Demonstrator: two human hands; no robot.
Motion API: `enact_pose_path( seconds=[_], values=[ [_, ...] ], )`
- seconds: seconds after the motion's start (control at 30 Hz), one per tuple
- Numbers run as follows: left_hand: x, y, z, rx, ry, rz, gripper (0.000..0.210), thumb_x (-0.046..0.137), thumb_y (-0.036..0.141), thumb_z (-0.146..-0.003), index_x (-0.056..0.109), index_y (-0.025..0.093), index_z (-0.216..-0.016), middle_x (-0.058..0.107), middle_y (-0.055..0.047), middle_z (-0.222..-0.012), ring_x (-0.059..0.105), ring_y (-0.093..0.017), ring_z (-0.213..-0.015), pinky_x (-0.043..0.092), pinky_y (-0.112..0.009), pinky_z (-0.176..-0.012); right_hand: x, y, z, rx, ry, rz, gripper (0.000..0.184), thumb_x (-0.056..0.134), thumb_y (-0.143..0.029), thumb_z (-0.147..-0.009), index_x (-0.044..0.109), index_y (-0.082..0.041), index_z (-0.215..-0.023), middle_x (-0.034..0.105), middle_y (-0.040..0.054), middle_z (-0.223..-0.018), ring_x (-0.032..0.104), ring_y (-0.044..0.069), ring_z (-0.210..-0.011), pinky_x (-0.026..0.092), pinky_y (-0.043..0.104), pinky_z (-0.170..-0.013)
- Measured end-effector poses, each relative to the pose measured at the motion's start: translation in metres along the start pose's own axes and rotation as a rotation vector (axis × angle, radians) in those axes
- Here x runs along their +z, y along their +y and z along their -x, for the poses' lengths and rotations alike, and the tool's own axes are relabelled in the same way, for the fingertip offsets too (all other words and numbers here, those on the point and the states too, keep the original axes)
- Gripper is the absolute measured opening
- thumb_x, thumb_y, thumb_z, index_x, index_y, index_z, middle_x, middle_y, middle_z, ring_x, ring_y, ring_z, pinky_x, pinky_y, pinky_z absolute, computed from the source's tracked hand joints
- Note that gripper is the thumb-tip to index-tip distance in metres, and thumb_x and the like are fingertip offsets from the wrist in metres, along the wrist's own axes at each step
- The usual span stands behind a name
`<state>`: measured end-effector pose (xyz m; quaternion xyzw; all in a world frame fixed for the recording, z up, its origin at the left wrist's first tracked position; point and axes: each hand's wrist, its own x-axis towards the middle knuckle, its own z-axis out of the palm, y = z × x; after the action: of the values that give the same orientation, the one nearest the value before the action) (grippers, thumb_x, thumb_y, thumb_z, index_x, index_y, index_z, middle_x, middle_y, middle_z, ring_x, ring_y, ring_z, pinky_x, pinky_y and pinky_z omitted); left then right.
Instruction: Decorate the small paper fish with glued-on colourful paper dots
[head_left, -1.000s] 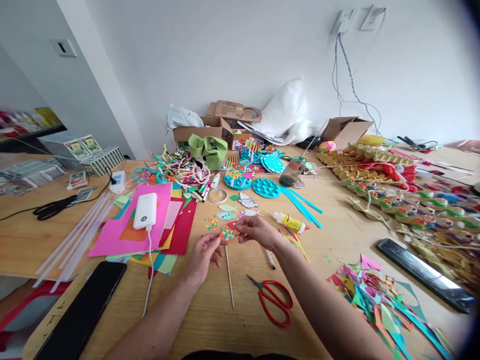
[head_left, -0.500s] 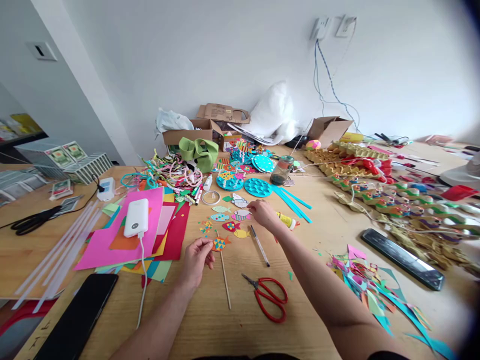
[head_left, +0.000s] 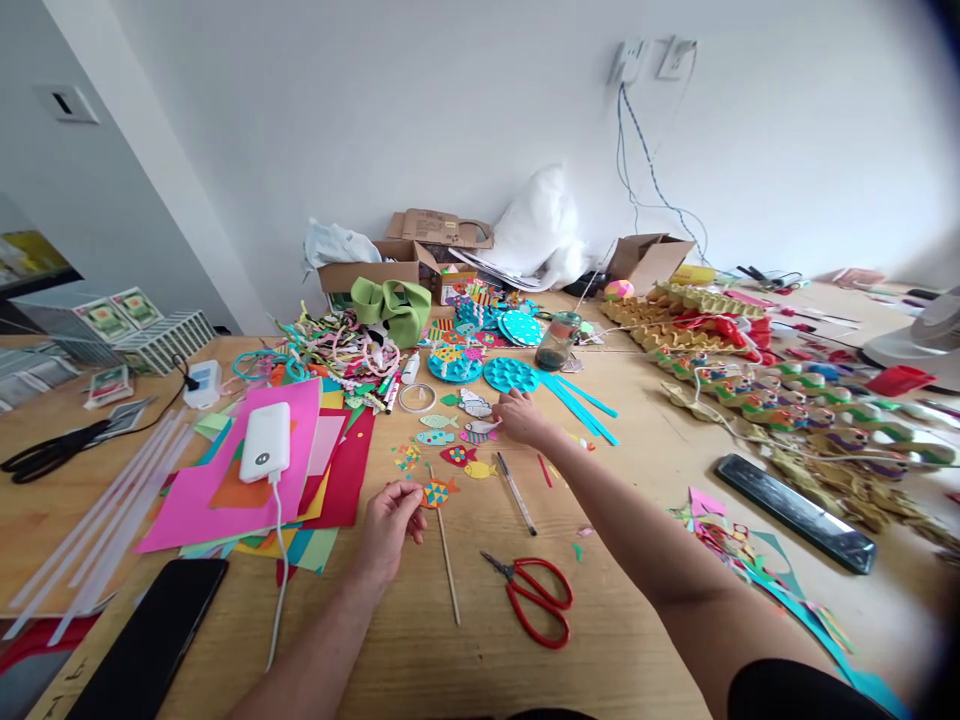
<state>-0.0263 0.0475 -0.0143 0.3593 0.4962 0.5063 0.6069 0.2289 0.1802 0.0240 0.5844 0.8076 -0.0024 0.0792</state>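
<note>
My left hand (head_left: 391, 522) pinches the edge of an orange paper fish (head_left: 436, 494) with blue and yellow triangles. A thin wooden stick (head_left: 448, 570) extends from under this fish toward me. Farther out, my right hand (head_left: 519, 416) has its fingertips closed at the tail of a white and pink paper fish (head_left: 477, 427), which overlaps a striped one. Around it lie a yellow paper fish (head_left: 480, 469), a red paper fish (head_left: 457, 456) and a blue spotted paper fish (head_left: 435, 438). A pen (head_left: 516, 494) and red-handled scissors (head_left: 536, 600) rest nearer me.
Coloured paper sheets (head_left: 225, 510) with a white power bank (head_left: 266, 442) lie left. Blue discs (head_left: 511, 375), a glass jar (head_left: 556, 345) and a tape roll (head_left: 418, 398) stand farther back. Paper scraps (head_left: 757, 570), a phone (head_left: 795, 512) and egg cartons (head_left: 742, 390) are right.
My right hand has shifted slightly, and the white and pink fish now looks raised over the striped one. My left hand stays on the orange fish. The view has shifted a little.
</note>
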Motion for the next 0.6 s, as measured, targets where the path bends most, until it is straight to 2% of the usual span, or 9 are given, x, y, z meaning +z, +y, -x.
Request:
enact_pose_path(
  seconds=[0.4, 0.5, 0.6],
  values=[
    [-0.001, -0.002, 0.000, 0.002, -0.003, -0.011, 0.034, 0.076, 0.044, -0.058, 0.062, 0.015, -0.072, 0.057, 0.003, -0.051, 0.049, -0.010, -0.041, 0.038, -0.018, -0.033, -0.014, -0.002, -0.010, -0.130, -0.035, 0.070, 0.022, 0.055, -0.010, -0.084, 0.071, -0.014, -0.098, 0.066, 0.0158, -0.106, 0.052, 0.029, -0.110, 0.035, 0.033, -0.082],
    [-0.002, -0.003, -0.001, 0.001, -0.010, -0.012, 0.034, 0.075, 0.044, -0.059, 0.062, 0.015, -0.072, 0.056, 0.003, -0.049, 0.048, -0.010, -0.041, 0.038, -0.018, -0.034, -0.013, -0.003, -0.011, -0.130, -0.019, 0.057, 0.020, 0.055, -0.016, -0.088, 0.069, -0.015, -0.101, 0.066, 0.0144, -0.107, 0.052, 0.028, -0.110, 0.035, 0.032, -0.082],
    [-0.002, -0.004, -0.001, -0.004, -0.020, -0.017, 0.034, 0.074, 0.044, -0.060, 0.062, 0.015, -0.072, 0.056, 0.003, -0.048, 0.048, -0.010, -0.041, 0.038, -0.018, -0.034, -0.014, -0.004, -0.013, -0.136, -0.004, 0.034, 0.024, 0.061, -0.031, -0.088, 0.067, -0.020, -0.108, 0.065, 0.0119, -0.111, 0.052, 0.027, -0.112, 0.035, 0.032, -0.083]
  ],
)
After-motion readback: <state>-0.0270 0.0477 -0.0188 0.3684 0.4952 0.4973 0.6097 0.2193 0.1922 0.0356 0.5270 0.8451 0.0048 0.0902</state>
